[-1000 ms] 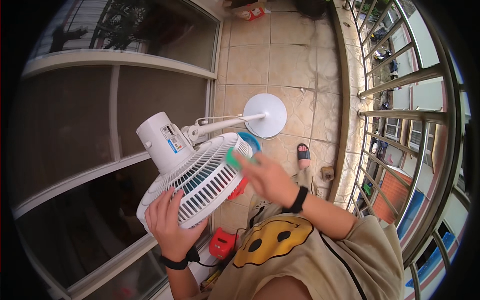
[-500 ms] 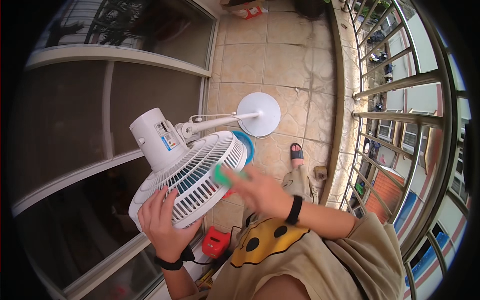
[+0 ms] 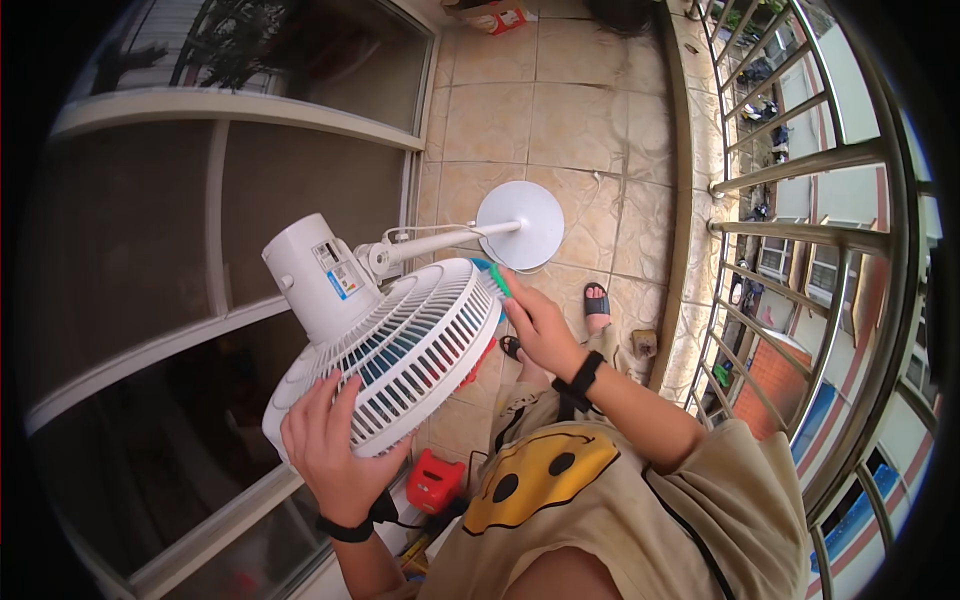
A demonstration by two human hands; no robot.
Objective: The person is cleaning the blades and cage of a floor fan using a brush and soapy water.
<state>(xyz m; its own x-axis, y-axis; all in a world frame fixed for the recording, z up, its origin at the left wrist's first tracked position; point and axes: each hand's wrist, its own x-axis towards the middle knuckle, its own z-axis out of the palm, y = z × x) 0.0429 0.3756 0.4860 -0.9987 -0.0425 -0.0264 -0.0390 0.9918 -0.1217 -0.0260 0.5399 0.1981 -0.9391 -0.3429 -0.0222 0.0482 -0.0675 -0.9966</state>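
A white pedestal fan (image 3: 440,330) leans toward me, the back of its slatted guard turned up and teal blades showing between the slats. My left hand (image 3: 330,440) is closed on the guard's near edge, fingers over the slats. At the guard's far right edge, my right hand (image 3: 545,325) grips a small green brush (image 3: 499,281); its pale bristles are against the slats, and my fingers partly cover it. The motor housing (image 3: 310,280) rises at the left, and the pole runs to the round white base (image 3: 540,222) on the tiles.
A sliding glass door (image 3: 310,215) lines the left side, and a metal railing (image 3: 800,240) the right. A red device (image 3: 435,482) stands below the fan. Part of a blue basin (image 3: 482,265) shows behind the guard. My sandalled foot (image 3: 596,303) rests on the tiled floor (image 3: 575,130).
My right hand has carried the green brush up along the guard's edge, away from me, to its far right end. My left hand keeps its hold, and the fan has barely shifted.
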